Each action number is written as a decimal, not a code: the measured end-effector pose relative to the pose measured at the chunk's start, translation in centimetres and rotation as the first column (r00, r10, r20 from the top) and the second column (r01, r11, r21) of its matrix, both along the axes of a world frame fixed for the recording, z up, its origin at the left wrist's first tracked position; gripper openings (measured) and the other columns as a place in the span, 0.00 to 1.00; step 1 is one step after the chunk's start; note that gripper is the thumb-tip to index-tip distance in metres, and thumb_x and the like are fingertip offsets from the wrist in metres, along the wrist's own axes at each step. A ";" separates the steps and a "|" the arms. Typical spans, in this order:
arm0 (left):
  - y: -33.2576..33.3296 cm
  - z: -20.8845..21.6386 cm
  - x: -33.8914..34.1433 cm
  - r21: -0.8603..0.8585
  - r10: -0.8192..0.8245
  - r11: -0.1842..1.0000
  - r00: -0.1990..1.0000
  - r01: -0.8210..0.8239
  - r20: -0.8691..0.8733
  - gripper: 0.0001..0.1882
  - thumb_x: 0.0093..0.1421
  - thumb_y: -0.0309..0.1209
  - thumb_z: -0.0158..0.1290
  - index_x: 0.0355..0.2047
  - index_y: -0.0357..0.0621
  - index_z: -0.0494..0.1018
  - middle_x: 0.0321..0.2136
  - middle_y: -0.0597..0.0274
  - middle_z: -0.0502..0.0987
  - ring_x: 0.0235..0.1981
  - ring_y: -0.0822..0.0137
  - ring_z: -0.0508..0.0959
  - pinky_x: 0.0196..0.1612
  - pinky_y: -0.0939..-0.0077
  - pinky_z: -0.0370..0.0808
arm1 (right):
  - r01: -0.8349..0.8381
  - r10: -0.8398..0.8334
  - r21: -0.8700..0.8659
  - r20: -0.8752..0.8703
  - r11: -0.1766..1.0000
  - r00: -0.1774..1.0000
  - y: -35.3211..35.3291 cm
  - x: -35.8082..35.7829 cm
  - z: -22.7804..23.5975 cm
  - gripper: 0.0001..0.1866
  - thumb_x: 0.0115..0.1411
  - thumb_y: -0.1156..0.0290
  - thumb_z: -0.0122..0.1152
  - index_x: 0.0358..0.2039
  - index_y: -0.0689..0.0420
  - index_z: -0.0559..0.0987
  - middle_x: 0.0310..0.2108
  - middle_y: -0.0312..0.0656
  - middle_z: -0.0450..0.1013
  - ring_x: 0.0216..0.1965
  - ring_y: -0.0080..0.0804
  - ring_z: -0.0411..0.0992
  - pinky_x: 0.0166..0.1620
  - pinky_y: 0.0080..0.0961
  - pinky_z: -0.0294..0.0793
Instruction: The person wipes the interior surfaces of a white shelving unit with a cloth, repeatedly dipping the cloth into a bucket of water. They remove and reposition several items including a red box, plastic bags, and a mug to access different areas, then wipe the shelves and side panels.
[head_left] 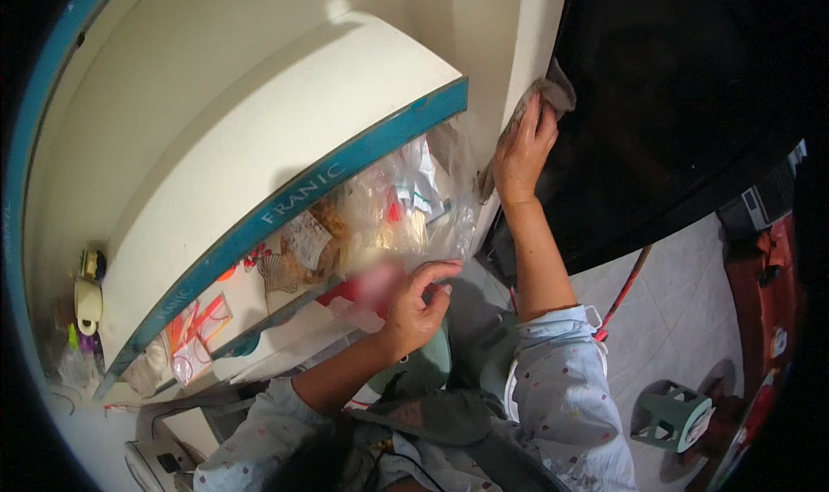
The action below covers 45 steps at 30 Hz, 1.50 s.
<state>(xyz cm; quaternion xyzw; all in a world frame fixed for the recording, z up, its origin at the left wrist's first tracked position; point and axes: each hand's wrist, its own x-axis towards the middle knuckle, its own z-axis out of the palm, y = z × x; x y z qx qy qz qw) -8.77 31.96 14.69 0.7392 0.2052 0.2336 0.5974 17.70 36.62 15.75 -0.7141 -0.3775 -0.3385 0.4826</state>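
My right hand (522,159) is raised and closed on a grey-brown cloth (555,95), pressed to the edge of a white upright panel (499,86). Lower and to the left, my left hand (416,312) hangs in front of a cabinet shelf, its fingers loosely bent and the thumb apart, with nothing seen in it. Behind that hand is a red and pale packet (363,293), partly blurred. Clear plastic bags (371,203) with things in them fill the compartment under the white shelf (285,103), which has a blue-green front edge.
A large black panel (656,129) stands right of the white one. At the left end of the cabinet sits a cream mug-like thing (87,306). A green plastic stool (672,418) stands on the tiled floor (665,311), near a red pole (623,293). A seashell (276,272) lies among the bags.
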 end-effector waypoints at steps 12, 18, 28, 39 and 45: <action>0.1 0.4 -2.1 -0.035 0.091 0.995 0.995 -0.092 -0.041 0.17 0.59 0.18 0.44 0.49 0.40 0.66 0.42 0.60 0.74 0.45 0.72 0.73 0.46 0.79 0.69 | -0.459 0.280 -0.041 -0.745 0.887 0.606 -8.7 0.3 -8.7 0.23 0.52 0.80 0.48 0.51 0.61 0.73 0.45 0.52 0.72 0.48 0.42 0.70 0.53 0.30 0.66; 0.6 -0.8 -2.5 -0.077 0.125 0.989 0.992 -0.123 0.022 0.19 0.57 0.17 0.43 0.49 0.41 0.65 0.38 0.57 0.76 0.43 0.72 0.74 0.44 0.79 0.69 | -0.584 0.315 0.035 -0.868 0.811 0.385 -23.2 -2.5 1.9 0.19 0.58 0.73 0.50 0.51 0.62 0.73 0.44 0.44 0.73 0.44 0.31 0.71 0.50 0.24 0.68; 4.0 -2.2 -5.1 0.106 0.351 0.920 0.914 -0.377 0.201 0.20 0.53 0.15 0.47 0.48 0.36 0.65 0.39 0.59 0.73 0.38 0.71 0.75 0.41 0.77 0.72 | -0.611 -0.215 -0.431 -0.893 0.664 0.395 -42.7 -7.9 -2.9 0.16 0.49 0.74 0.54 0.40 0.66 0.77 0.34 0.48 0.77 0.36 0.32 0.74 0.43 0.28 0.72; 9.7 3.0 -6.3 0.698 0.532 0.432 0.786 -0.571 0.314 0.25 0.46 0.20 0.53 0.47 0.39 0.67 0.45 0.48 0.71 0.46 0.51 0.72 0.52 0.62 0.67 | -0.644 0.145 -0.430 -0.751 0.633 0.644 -28.1 -10.5 -7.0 0.18 0.61 0.68 0.54 0.48 0.67 0.71 0.36 0.47 0.76 0.37 0.30 0.75 0.39 0.25 0.73; 11.2 -0.4 -11.2 0.745 0.717 0.348 0.674 -0.568 0.179 0.31 0.43 0.26 0.56 0.49 0.35 0.64 0.46 0.43 0.69 0.47 0.47 0.70 0.51 0.59 0.66 | -0.939 0.402 0.111 -0.915 0.326 0.031 -13.2 -18.7 -0.1 0.22 0.62 0.65 0.53 0.55 0.60 0.67 0.44 0.40 0.72 0.39 0.23 0.71 0.35 0.19 0.71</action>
